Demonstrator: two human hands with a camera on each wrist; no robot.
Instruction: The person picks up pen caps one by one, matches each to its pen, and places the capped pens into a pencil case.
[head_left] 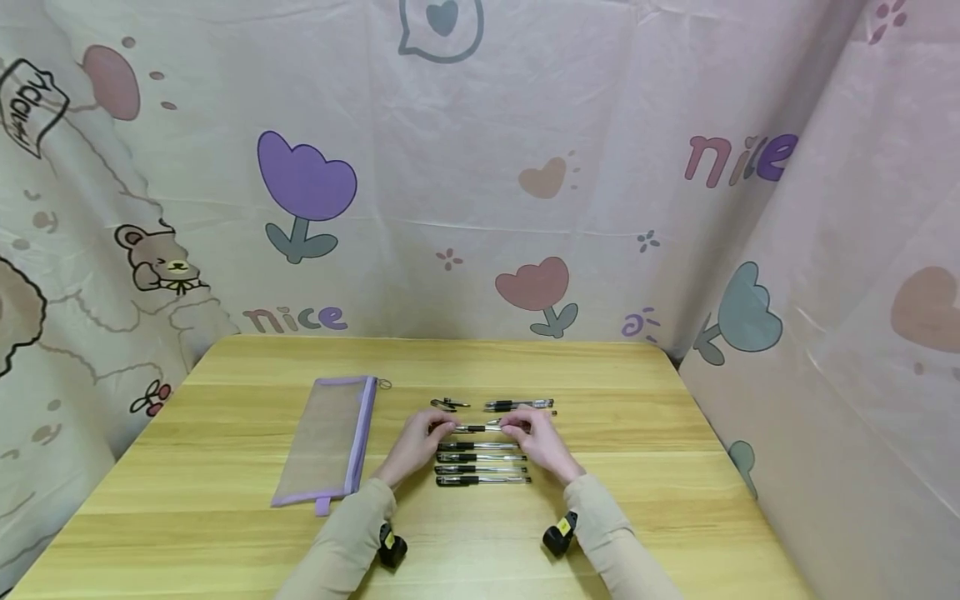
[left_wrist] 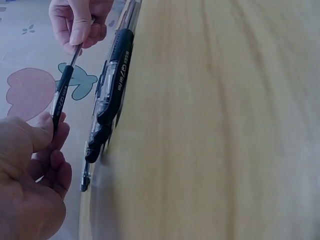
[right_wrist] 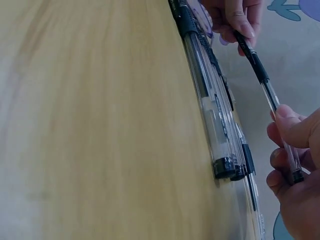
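Note:
One black-gripped clear pen (head_left: pixel 471 428) is held level between both hands, raised off the table in the wrist views. The left hand (head_left: pixel 417 443) pinches its capped dark end between thumb and fingers; in the left wrist view the left hand (left_wrist: pixel 30 175) is at lower left. Thumb and fingers of the right hand (head_left: pixel 542 442) pinch the clear barrel, whose black end plug (right_wrist: pixel 298 175) shows beside the right palm (right_wrist: pixel 305 200). Just nearer the body, several similar pens (head_left: pixel 480 469) lie in parallel rows.
Beyond the hands lie more pens (head_left: pixel 519 404) and small dark pen parts (head_left: pixel 450 404). A mesh pouch with purple edging (head_left: pixel 322 442) lies left of the left hand. Patterned curtains (head_left: pixel 465 250) hang behind and beside the wooden table (head_left: pixel 480 533).

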